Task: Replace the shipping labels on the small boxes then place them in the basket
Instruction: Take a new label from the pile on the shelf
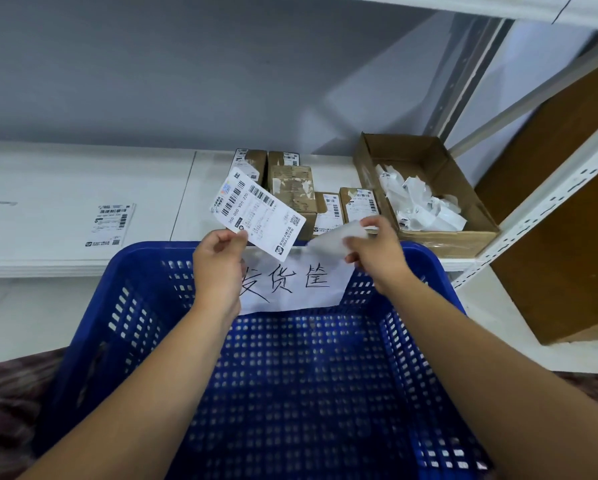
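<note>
My left hand (218, 258) pinches a white shipping label (257, 211) by its lower edge and holds it up above the far rim of the blue basket (124, 306). My right hand (377, 249) pinches a blank, translucent backing sheet (335, 239) just to the label's right. Several small brown boxes (292, 190) with labels on them stand on the white shelf behind the basket. One box in the middle shows a torn, bare top. The basket holds no boxes; a handwritten paper sign (290, 282) hangs on its far wall.
A stack of fresh labels (110, 225) lies on the shelf (48, 188) to the left. An open cardboard box (425, 195) with crumpled label scraps stands at the right. A white metal rack post (540, 209) and a brown board (567, 220) border the right side.
</note>
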`<state>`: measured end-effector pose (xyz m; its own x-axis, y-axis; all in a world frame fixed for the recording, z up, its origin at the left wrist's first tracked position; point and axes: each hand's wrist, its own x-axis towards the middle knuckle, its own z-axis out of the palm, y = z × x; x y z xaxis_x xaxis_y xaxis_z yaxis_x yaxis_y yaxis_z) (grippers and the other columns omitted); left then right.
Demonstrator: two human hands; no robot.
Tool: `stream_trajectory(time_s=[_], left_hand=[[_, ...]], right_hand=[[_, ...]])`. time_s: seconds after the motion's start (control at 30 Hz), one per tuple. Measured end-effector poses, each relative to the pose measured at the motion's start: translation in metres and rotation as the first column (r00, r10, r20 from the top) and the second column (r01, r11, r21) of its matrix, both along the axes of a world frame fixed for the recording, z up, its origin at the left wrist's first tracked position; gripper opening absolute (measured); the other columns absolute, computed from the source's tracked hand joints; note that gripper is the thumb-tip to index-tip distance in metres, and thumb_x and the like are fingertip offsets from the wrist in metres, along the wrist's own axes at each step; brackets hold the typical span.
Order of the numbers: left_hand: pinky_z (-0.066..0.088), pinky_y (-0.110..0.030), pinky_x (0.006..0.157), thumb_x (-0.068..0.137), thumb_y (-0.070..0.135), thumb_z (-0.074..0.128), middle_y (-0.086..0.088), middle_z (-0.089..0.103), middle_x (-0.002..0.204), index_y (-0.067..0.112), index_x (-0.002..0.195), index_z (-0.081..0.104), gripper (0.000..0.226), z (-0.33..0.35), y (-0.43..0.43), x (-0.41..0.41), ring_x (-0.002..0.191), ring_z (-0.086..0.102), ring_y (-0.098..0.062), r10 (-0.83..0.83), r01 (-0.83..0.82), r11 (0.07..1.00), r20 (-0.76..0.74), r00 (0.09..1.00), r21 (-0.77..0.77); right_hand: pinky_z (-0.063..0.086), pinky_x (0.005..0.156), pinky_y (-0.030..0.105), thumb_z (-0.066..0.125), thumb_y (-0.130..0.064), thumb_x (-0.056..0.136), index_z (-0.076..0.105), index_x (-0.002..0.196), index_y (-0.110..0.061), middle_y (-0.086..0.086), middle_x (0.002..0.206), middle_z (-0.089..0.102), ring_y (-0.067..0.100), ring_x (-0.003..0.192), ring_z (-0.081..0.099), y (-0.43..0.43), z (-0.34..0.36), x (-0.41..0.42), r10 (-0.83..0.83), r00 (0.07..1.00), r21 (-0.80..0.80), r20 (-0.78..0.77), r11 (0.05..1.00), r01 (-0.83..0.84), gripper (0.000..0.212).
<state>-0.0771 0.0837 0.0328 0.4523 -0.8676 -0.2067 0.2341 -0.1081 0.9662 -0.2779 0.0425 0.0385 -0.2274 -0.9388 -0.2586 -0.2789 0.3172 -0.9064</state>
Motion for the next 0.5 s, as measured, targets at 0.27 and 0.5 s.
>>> stream_trajectory(time_s=[0.27, 0.5], left_hand=[[0.034, -0.017, 0.045, 0.090, 0.009, 0.060, 0.002, 0.069, 0.088, 0.015, 0.080, 0.061, 0.012, -0.003, -0.002, -0.007, 0.046, 0.035, -0.008, -0.135, 0.148, 0.987, -0.184, 0.974, 0.059], [0.035, -0.017, 0.047, 0.093, 0.020, 0.058, 0.004, 0.070, 0.083, 0.016, 0.082, 0.062, 0.012, -0.009, -0.013, -0.014, 0.046, 0.035, -0.007, -0.189, 0.204, 0.976, -0.169, 0.967, 0.074]], right_hand=[[0.043, 0.073, 0.034, 0.048, -0.002, 0.095, 0.053, 0.102, -0.007, 0.009, 0.096, 0.059, 0.024, 0.086, 0.054, -0.056, -0.008, -0.061, -0.231, 0.823, -0.364, -0.519, 0.931, 0.031, 0.010], [0.048, 0.085, 0.037, 0.043, 0.009, 0.090, 0.061, 0.113, 0.001, 0.020, 0.113, 0.060, 0.036, 0.105, 0.058, -0.087, -0.029, -0.097, -0.181, 0.709, -0.217, -0.682, 0.975, 0.040, 0.031]])
